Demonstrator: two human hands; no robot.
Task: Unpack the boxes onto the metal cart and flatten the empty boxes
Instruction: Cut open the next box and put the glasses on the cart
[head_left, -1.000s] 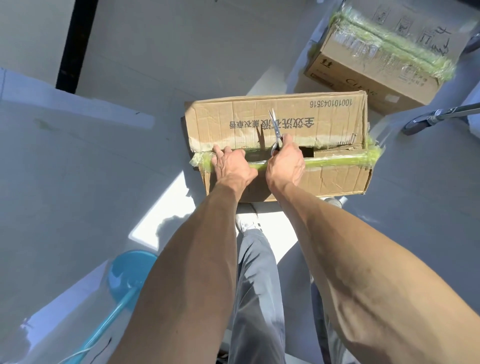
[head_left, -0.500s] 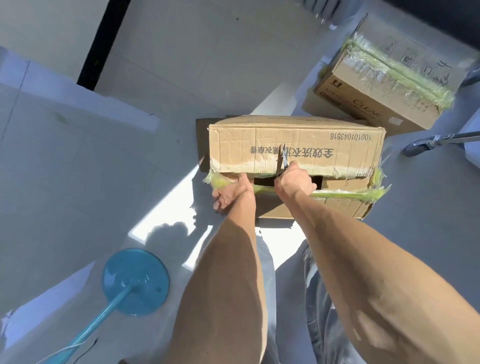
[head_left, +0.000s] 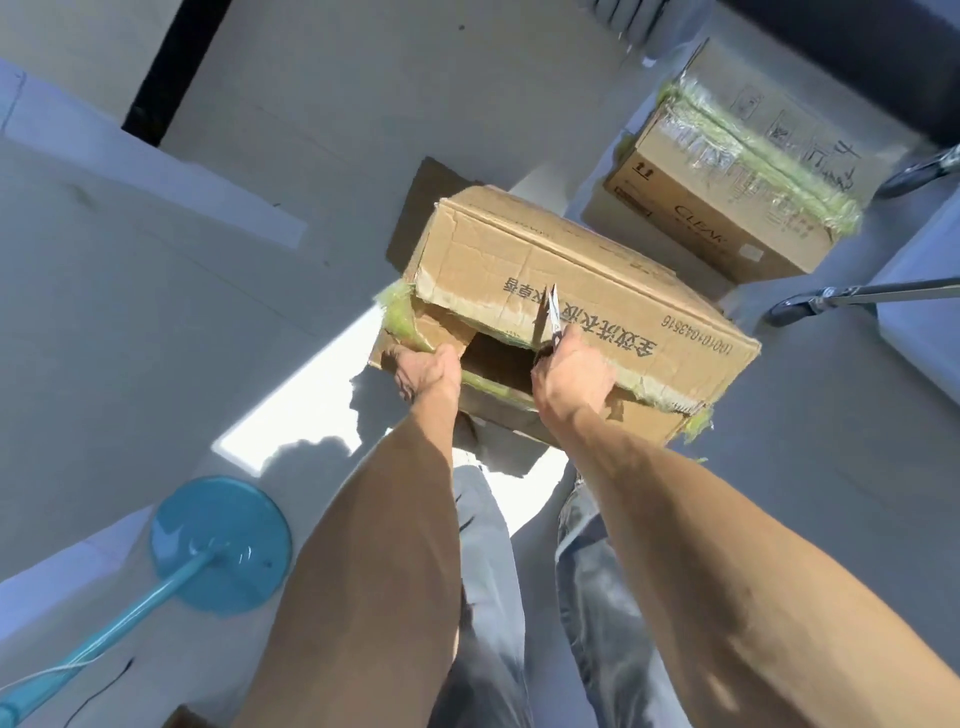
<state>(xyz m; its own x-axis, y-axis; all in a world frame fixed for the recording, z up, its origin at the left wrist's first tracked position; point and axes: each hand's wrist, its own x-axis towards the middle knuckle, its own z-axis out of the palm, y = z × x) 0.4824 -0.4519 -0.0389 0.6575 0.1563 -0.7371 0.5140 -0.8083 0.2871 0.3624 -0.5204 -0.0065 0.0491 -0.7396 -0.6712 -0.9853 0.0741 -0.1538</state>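
Observation:
A worn cardboard box (head_left: 519, 260) with printed characters and torn green tape sits on the grey floor in front of my legs. Its near flaps are parted, showing a dark gap. My left hand (head_left: 423, 371) grips the near left flap beside the gap. My right hand (head_left: 574, 376) holds a pair of scissors (head_left: 551, 314), blades pointing up against the box's far flap. A second cardboard box (head_left: 727, 208), still sealed with green tape, stands at the back right.
A blue round fan base (head_left: 221, 543) with its pole lies on the floor at the lower left. Metal legs with a foot (head_left: 810, 301) reach in from the right edge. A dark vertical strip (head_left: 161, 78) runs up the wall at the back left.
The box has turned and tilted, its right end now nearer. My left hand has pulled the near flap open, widening the dark gap. The scissors stay in my right hand.

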